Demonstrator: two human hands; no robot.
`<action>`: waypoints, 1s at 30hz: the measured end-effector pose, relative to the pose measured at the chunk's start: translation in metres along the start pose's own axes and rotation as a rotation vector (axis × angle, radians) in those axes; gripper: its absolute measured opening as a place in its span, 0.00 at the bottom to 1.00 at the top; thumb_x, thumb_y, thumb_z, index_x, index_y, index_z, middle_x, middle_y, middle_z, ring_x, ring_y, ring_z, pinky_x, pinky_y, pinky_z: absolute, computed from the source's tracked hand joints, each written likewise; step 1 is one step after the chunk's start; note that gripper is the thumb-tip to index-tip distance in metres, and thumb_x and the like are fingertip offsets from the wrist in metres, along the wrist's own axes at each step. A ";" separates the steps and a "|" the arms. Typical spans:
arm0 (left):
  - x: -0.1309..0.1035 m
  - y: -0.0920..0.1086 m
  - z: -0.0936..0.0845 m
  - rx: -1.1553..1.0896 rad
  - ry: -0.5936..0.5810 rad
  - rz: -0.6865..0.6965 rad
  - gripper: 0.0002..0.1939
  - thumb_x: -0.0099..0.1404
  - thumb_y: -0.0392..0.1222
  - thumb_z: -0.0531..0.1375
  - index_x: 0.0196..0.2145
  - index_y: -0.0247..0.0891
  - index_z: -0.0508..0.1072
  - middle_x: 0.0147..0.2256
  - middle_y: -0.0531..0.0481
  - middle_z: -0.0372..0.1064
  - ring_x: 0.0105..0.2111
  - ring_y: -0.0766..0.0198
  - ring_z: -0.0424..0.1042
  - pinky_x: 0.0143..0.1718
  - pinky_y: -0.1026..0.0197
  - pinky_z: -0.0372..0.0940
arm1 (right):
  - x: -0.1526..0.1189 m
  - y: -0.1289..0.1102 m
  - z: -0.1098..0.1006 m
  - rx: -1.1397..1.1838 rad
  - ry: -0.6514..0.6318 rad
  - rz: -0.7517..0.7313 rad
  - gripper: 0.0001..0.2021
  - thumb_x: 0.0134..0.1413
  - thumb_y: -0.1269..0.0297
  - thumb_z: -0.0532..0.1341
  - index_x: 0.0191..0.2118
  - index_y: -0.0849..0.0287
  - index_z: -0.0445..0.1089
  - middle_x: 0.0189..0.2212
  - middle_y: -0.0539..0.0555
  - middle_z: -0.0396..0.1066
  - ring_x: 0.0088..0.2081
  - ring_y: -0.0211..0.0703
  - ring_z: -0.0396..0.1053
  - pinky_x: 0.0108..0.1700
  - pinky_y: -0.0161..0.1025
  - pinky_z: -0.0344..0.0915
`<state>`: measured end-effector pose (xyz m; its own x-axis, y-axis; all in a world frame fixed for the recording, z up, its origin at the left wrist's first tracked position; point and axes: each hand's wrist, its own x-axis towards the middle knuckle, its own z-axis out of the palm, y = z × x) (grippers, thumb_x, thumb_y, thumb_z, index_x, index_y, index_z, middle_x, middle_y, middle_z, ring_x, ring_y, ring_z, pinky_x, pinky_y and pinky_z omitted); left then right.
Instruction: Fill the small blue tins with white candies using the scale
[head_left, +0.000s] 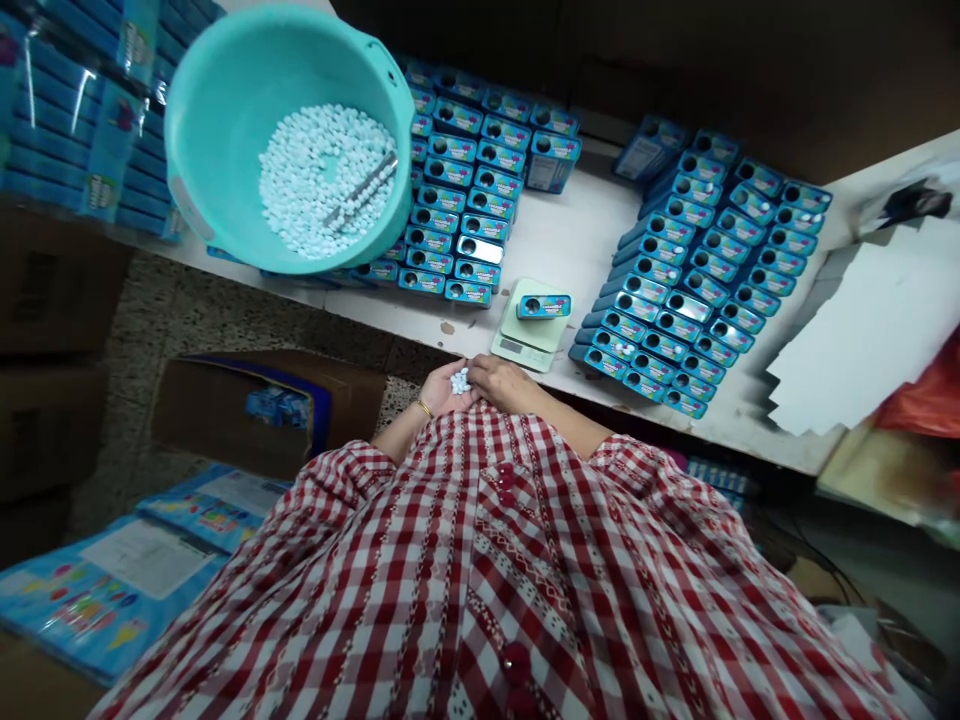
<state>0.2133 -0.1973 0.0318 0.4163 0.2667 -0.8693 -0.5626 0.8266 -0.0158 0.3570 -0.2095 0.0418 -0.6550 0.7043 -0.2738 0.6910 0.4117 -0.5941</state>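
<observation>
A small heap of pale blue-white candies (460,381) lies in the cupped palm of my left hand (442,392), just in front of my body. My right hand (504,384) touches it from the side, its fingers bent together at the edge of the heap; anything between those fingertips is hidden. Just beyond my hands, a small pale green scale (517,350) stands at the table's front edge. On its platform rests one blue candy tin (544,307) with a dark round hole in its top.
A turquoise tub (289,55) of similar candies, with a metal scoop (360,193) inside, stands left. Rows of blue tins (439,220) fill the table behind the scale, more tins (679,270) to its right; some on the right show candies at their holes. White card sheets (870,320) lie far right.
</observation>
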 end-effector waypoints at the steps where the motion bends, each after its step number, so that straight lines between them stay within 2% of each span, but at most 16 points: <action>1: 0.001 0.000 0.002 0.010 0.001 -0.009 0.18 0.68 0.35 0.43 0.44 0.27 0.71 0.32 0.42 0.75 0.36 0.59 0.76 0.44 0.54 0.68 | -0.002 0.000 0.000 0.005 0.006 0.013 0.11 0.60 0.71 0.52 0.45 0.64 0.68 0.45 0.59 0.68 0.45 0.44 0.66 0.46 0.39 0.66; 5: 0.008 0.000 0.008 0.047 -0.032 -0.022 0.17 0.67 0.33 0.44 0.39 0.28 0.72 0.27 0.43 0.74 0.32 0.60 0.76 0.43 0.55 0.69 | -0.010 0.006 -0.002 0.026 0.077 0.037 0.10 0.59 0.72 0.52 0.43 0.64 0.69 0.43 0.60 0.70 0.43 0.44 0.67 0.43 0.39 0.67; 7: 0.012 0.001 0.013 0.061 -0.070 0.001 0.17 0.67 0.33 0.45 0.36 0.28 0.72 0.26 0.44 0.74 0.31 0.61 0.76 0.42 0.56 0.69 | -0.015 0.016 -0.009 0.072 0.229 0.070 0.10 0.59 0.70 0.53 0.42 0.63 0.69 0.40 0.59 0.70 0.41 0.43 0.67 0.43 0.39 0.67; 10: 0.014 0.005 0.022 0.091 -0.125 0.035 0.16 0.66 0.34 0.46 0.36 0.28 0.72 0.31 0.40 0.75 0.36 0.59 0.76 0.44 0.56 0.68 | -0.021 0.042 -0.026 0.129 0.547 0.135 0.10 0.60 0.69 0.52 0.39 0.60 0.70 0.37 0.57 0.71 0.41 0.42 0.68 0.45 0.39 0.66; 11: 0.014 0.006 0.024 0.100 -0.131 0.044 0.16 0.66 0.34 0.46 0.37 0.27 0.72 0.34 0.38 0.75 0.38 0.58 0.75 0.45 0.56 0.68 | -0.022 0.053 -0.032 0.135 0.624 0.157 0.09 0.59 0.69 0.52 0.39 0.59 0.70 0.36 0.56 0.71 0.41 0.42 0.68 0.45 0.39 0.66; 13: 0.014 0.007 0.029 0.108 -0.124 0.060 0.15 0.65 0.34 0.47 0.40 0.27 0.72 0.37 0.37 0.75 0.41 0.57 0.75 0.46 0.56 0.67 | -0.022 0.072 -0.042 0.133 0.692 0.202 0.09 0.58 0.69 0.53 0.38 0.58 0.70 0.35 0.56 0.71 0.39 0.42 0.69 0.43 0.39 0.66; 16: 0.014 0.007 0.031 0.101 -0.122 0.067 0.16 0.64 0.34 0.48 0.42 0.27 0.72 0.38 0.37 0.75 0.42 0.56 0.74 0.47 0.55 0.66 | -0.024 0.085 -0.047 0.095 0.678 0.253 0.09 0.58 0.67 0.54 0.40 0.59 0.71 0.36 0.57 0.72 0.39 0.43 0.69 0.43 0.41 0.67; 19: 0.014 0.004 0.028 0.083 -0.142 0.052 0.17 0.65 0.34 0.47 0.44 0.26 0.71 0.37 0.38 0.75 0.41 0.57 0.74 0.47 0.55 0.66 | -0.027 0.069 -0.037 0.025 0.630 0.250 0.12 0.60 0.65 0.52 0.44 0.59 0.70 0.41 0.59 0.71 0.44 0.46 0.67 0.48 0.44 0.66; 22: 0.015 0.001 0.022 0.049 -0.128 0.036 0.19 0.66 0.35 0.45 0.47 0.26 0.70 0.34 0.39 0.75 0.40 0.59 0.75 0.48 0.55 0.66 | -0.023 0.035 -0.019 -0.009 0.403 0.135 0.14 0.61 0.65 0.52 0.47 0.60 0.69 0.44 0.60 0.70 0.45 0.46 0.66 0.48 0.43 0.66; 24: 0.013 0.000 0.017 0.033 -0.097 0.014 0.20 0.68 0.37 0.44 0.48 0.26 0.70 0.33 0.41 0.75 0.38 0.59 0.75 0.47 0.55 0.66 | -0.016 0.015 -0.010 -0.029 0.198 0.080 0.14 0.60 0.69 0.52 0.50 0.62 0.67 0.47 0.61 0.68 0.46 0.47 0.66 0.47 0.43 0.66; 26: 0.010 0.000 0.013 0.029 -0.066 -0.021 0.21 0.69 0.38 0.43 0.48 0.27 0.70 0.32 0.41 0.75 0.37 0.59 0.75 0.45 0.55 0.67 | -0.007 0.003 -0.005 -0.033 0.059 0.052 0.15 0.58 0.73 0.52 0.49 0.65 0.67 0.47 0.63 0.68 0.47 0.47 0.66 0.48 0.43 0.67; 28: 0.006 0.000 0.009 0.028 -0.033 -0.047 0.21 0.69 0.38 0.42 0.47 0.28 0.70 0.32 0.42 0.75 0.35 0.59 0.75 0.44 0.55 0.68 | -0.001 -0.002 -0.003 -0.017 0.004 0.027 0.14 0.58 0.75 0.52 0.47 0.65 0.68 0.44 0.62 0.69 0.46 0.47 0.66 0.48 0.42 0.67; 30: 0.002 0.001 0.008 0.022 -0.007 -0.049 0.20 0.69 0.37 0.42 0.45 0.28 0.71 0.29 0.43 0.74 0.33 0.60 0.75 0.43 0.55 0.68 | 0.001 -0.001 -0.003 0.015 0.009 0.005 0.12 0.58 0.75 0.52 0.44 0.62 0.70 0.44 0.60 0.70 0.47 0.45 0.66 0.49 0.40 0.66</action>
<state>0.2199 -0.1919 0.0337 0.4477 0.2288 -0.8644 -0.5253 0.8496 -0.0472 0.3569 -0.2076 0.0444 -0.6489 0.7116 -0.2694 0.6894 0.4000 -0.6039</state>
